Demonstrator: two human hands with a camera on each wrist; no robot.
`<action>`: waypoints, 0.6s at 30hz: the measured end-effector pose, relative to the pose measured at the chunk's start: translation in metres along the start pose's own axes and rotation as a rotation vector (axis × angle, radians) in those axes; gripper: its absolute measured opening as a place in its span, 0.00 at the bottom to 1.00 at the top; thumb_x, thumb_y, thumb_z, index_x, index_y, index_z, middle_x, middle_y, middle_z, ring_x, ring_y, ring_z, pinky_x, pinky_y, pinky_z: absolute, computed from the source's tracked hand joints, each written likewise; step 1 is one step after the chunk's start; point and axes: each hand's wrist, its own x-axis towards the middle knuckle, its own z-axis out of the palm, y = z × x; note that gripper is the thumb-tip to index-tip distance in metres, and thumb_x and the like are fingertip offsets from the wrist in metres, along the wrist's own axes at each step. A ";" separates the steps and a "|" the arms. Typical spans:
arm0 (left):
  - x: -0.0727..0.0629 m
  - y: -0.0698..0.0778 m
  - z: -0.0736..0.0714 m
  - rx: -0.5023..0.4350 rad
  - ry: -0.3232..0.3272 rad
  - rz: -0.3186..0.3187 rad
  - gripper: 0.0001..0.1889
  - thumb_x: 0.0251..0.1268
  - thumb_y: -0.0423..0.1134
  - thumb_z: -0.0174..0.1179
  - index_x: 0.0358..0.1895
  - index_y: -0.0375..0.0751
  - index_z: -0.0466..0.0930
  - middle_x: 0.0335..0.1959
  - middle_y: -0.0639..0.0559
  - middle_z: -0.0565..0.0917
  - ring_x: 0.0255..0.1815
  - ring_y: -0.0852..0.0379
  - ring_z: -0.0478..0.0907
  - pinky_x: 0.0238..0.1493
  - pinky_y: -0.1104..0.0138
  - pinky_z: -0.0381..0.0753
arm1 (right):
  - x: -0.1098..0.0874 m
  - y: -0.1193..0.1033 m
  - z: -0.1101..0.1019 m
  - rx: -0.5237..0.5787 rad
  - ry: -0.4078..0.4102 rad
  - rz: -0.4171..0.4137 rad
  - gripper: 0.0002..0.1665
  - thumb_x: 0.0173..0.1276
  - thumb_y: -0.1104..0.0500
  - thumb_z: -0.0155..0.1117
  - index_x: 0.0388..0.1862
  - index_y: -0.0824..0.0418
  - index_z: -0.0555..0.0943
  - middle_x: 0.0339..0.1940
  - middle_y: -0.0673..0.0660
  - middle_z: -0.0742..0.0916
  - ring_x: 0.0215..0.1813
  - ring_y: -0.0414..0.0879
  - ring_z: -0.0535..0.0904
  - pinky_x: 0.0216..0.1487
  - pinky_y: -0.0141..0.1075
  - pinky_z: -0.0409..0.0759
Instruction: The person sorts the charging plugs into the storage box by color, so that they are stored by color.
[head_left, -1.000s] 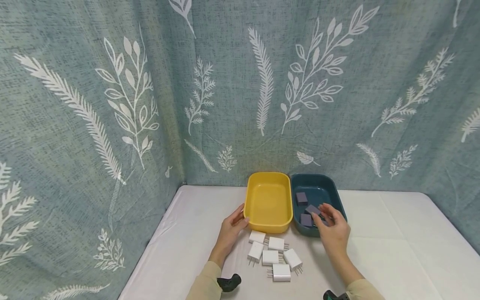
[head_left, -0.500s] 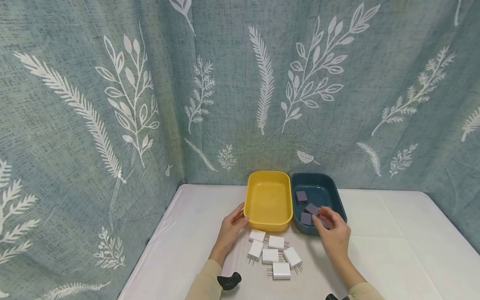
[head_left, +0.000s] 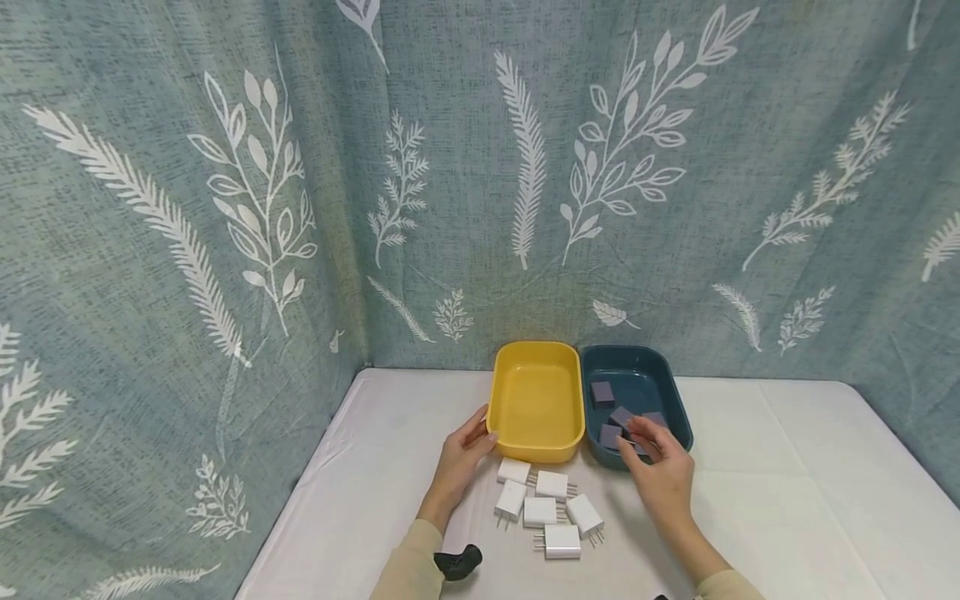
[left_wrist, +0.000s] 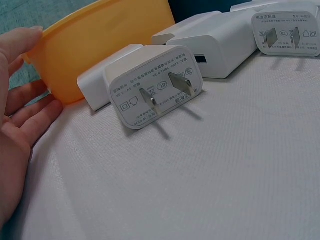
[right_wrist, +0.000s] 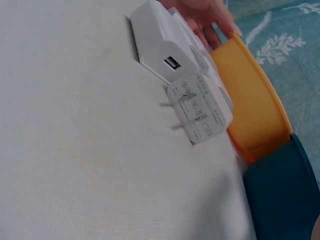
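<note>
My left hand (head_left: 457,462) reaches to the near left corner of a yellow bin (head_left: 536,454). In the left wrist view its thumb lies at the rim and its extended fingers touch the outer wall low down. Nothing else shows inside the bin. Over the near end of a dark blue bin (head_left: 667,379), my right hand (head_left: 663,471) hovers with thumb and fingertips apart among small purple-grey blocks. One block (head_left: 611,436) lies just left of the thumb, and another block (head_left: 603,393) lies farther back. The hand partly hides other blocks.
Several white charger plugs (head_left: 562,542) lie on the white cloth (head_left: 750,483) in front of the bins, metal prongs sticking out. The two bins stand side by side, close to the patterned curtain (head_left: 480,208) at the back.
My right hand has shifted slightly left and toward me over the blue bin, its thumb and fingertips now parted, exposing a block at the right. The left hand stays at the yellow bin.
</note>
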 end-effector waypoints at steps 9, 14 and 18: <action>0.000 -0.001 0.000 0.012 0.006 0.001 0.31 0.68 0.40 0.60 0.73 0.44 0.63 0.67 0.41 0.74 0.67 0.46 0.74 0.61 0.71 0.77 | -0.004 0.026 0.003 -0.018 -0.009 0.048 0.21 0.53 0.72 0.74 0.48 0.71 0.82 0.45 0.63 0.86 0.45 0.33 0.82 0.51 0.25 0.82; 0.000 -0.001 0.000 0.010 0.008 0.000 0.31 0.68 0.41 0.61 0.73 0.45 0.63 0.67 0.41 0.74 0.67 0.46 0.74 0.61 0.71 0.77 | -0.008 0.025 0.004 -0.013 -0.031 0.046 0.22 0.54 0.71 0.74 0.49 0.71 0.82 0.46 0.63 0.86 0.46 0.33 0.82 0.51 0.24 0.81; 0.001 -0.001 0.001 -0.002 0.009 0.003 0.32 0.68 0.41 0.61 0.73 0.45 0.63 0.68 0.40 0.74 0.67 0.45 0.73 0.61 0.70 0.77 | -0.010 0.017 0.006 -0.012 -0.027 0.045 0.22 0.53 0.73 0.74 0.48 0.74 0.81 0.45 0.66 0.86 0.45 0.33 0.82 0.50 0.25 0.82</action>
